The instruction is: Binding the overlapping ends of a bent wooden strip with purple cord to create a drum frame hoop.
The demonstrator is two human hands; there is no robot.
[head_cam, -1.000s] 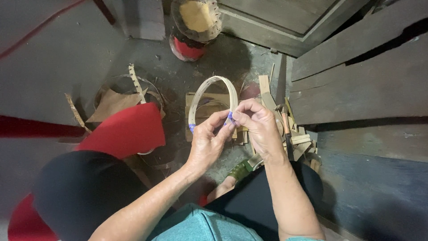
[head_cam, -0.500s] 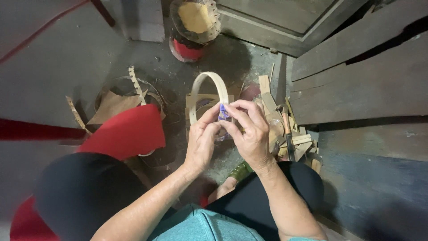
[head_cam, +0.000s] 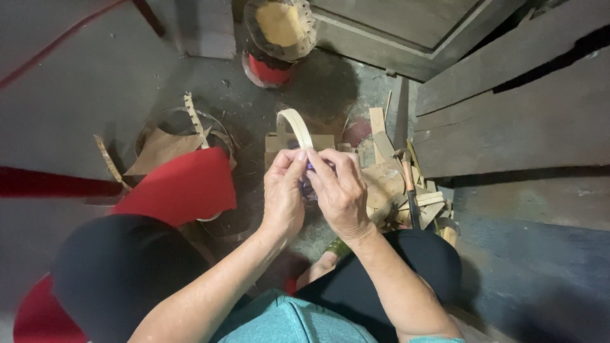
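Observation:
A pale bamboo strip hoop (head_cam: 296,128) stands edge-on between both hands, its arc rising above my fingers. My left hand (head_cam: 283,194) pinches the hoop's lower part from the left. My right hand (head_cam: 338,190) closes on it from the right, fingertips meeting the left ones. A thin purple band (head_cam: 309,167) shows between the fingers at the hoop; how it is wound is hidden by my hands.
A red cloth (head_cam: 181,187) covers my left knee. Bamboo offcuts (head_cam: 406,190) and a dark-handled tool (head_cam: 410,190) lie on the floor at right. A red-based container (head_cam: 273,38) stands at the back. Wooden planks (head_cam: 521,95) fill the right; a wire ring with cardboard (head_cam: 168,143) lies at left.
The hoop has turned from facing me as a wide loop to nearly edge-on. Both hands have shifted slightly left and closed tighter around its lower part.

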